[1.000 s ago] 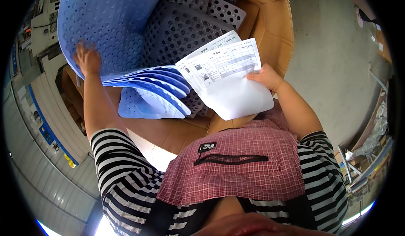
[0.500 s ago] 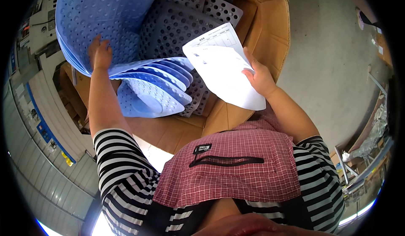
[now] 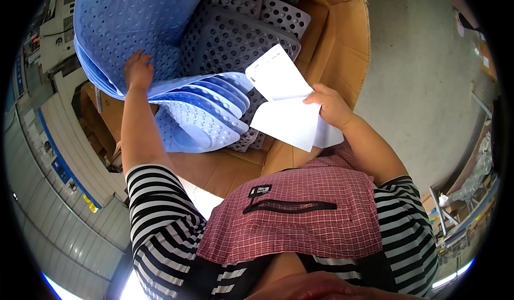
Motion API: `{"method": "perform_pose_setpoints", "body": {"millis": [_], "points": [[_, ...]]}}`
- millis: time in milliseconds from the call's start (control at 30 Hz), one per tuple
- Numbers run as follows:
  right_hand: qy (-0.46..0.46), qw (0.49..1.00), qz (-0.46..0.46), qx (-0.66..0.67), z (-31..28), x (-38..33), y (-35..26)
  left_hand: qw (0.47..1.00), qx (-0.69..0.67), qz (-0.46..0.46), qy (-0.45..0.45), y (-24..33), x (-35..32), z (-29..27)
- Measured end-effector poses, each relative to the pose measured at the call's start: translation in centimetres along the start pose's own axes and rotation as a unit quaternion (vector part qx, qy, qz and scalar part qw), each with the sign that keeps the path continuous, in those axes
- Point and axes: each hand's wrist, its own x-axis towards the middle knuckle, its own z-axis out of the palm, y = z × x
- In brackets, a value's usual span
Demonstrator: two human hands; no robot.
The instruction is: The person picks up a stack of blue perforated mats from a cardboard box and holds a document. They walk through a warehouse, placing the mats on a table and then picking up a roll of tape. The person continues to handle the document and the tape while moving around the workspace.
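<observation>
A large open cardboard box [image 3: 342,37] holds a stack of blue perforated rubber mats [image 3: 198,107] on the left and grey perforated mats [image 3: 235,37] on the right. My left hand [image 3: 138,70] presses against several blue mats [image 3: 123,21] that are lifted and folded back toward the box's left side. My right hand [image 3: 331,105] grips white folded paper sheets [image 3: 286,107] over the box's near right corner, above the grey mats.
Grey concrete floor [image 3: 428,85] lies to the right of the box. Metal frames and clutter [image 3: 460,193] sit at the far right. A grey panelled wall with blue trim [image 3: 48,155] runs along the left. My red checked apron [image 3: 289,214] fills the lower centre.
My right hand has brought the papers lower and turned them, folding them. My left hand has slid higher up the lifted blue mats.
</observation>
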Motion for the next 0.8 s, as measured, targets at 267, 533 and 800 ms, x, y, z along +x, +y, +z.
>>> {"method": "perform_pose_setpoints", "body": {"millis": [267, 533, 800], "points": [[0.008, 1.000, -0.024, -0.003, -0.3, -0.2, 0.2, 1.000, 0.005, 0.000, -0.001, 0.3, -0.6, 0.0], [0.024, 0.999, -0.037, -0.024, 0.2, -0.4, 0.7, 1.000, -0.015, 0.018, -0.001, 0.4, -0.4, 0.9], [0.018, 0.996, -0.088, -0.008, -0.1, 0.1, 0.2, 0.998, -0.031, 0.014, -0.043, 1.7, 0.1, 1.2]]}}
